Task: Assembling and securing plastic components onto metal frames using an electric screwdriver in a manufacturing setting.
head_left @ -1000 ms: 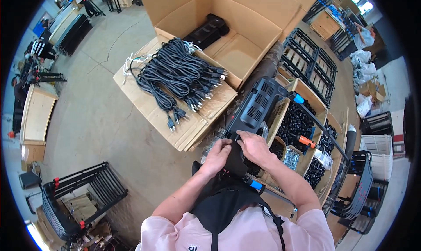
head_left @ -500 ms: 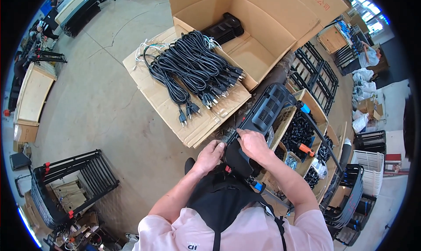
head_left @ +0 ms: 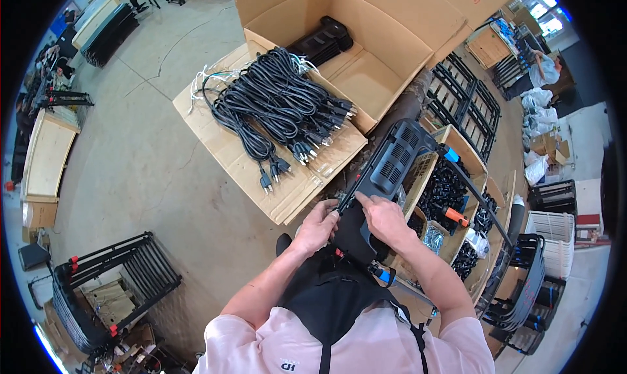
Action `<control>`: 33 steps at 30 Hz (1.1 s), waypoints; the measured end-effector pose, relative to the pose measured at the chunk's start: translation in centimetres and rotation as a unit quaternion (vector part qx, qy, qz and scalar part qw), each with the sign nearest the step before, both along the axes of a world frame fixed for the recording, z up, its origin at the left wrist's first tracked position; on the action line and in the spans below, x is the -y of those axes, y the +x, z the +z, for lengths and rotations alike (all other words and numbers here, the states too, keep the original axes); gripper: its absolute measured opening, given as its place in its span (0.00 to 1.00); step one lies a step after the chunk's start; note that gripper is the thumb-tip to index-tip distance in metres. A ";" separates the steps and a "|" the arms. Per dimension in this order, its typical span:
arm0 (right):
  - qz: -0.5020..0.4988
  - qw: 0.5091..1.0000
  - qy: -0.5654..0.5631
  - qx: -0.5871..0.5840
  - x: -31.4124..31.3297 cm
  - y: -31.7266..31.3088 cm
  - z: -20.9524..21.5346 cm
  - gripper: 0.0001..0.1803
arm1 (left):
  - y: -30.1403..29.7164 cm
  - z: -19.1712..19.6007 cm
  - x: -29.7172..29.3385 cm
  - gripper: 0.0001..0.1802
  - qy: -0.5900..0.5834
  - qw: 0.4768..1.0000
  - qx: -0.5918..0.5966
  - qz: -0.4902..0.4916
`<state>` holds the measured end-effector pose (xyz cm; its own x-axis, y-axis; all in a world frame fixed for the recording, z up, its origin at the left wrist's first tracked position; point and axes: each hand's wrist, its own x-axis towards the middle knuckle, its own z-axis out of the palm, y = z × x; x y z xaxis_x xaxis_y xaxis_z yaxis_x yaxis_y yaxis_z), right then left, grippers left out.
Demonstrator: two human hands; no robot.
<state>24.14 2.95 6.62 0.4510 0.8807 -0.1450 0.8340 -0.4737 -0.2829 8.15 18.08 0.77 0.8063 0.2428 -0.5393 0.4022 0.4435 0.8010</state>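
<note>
Slightly farther apart than a second ago, the left hand (head_left: 317, 231) and right hand (head_left: 385, 222) touch the near end of the black housing (head_left: 394, 157), off the carton's (head_left: 382, 28) near corner. The left is curled narrow; I can't tell whether either grips. Cables (head_left: 271, 103) lie left of the carton.

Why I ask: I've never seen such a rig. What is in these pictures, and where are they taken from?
No robot here: these are someone's bare left hand and right hand. The view comes from a wide fisheye camera worn on the head and looking down, so straight edges bend toward the rim.

Both hands are at a long black vented housing; exactly how it is held is hard to tell.

Bundled black cables with plugs lie on brown cardboard ahead, to the left. Beside the housing, on the right, wooden bins hold small black parts; an orange object lies there too.
</note>
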 end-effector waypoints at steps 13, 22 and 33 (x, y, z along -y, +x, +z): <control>-0.127 0.954 0.168 -0.214 0.9 3.4 3.9 0.14 | 5.7 0.7 2.6 0.21 -0.168 0.981 0.079 -0.054; -0.111 0.960 0.130 -0.222 3.2 6.0 2.7 0.11 | 8.7 1.5 3.5 0.18 -0.204 0.974 0.047 -0.090; 0.004 0.977 0.213 0.009 2.2 12.5 1.6 0.14 | 13.0 2.7 3.7 0.23 -0.236 0.971 0.030 0.004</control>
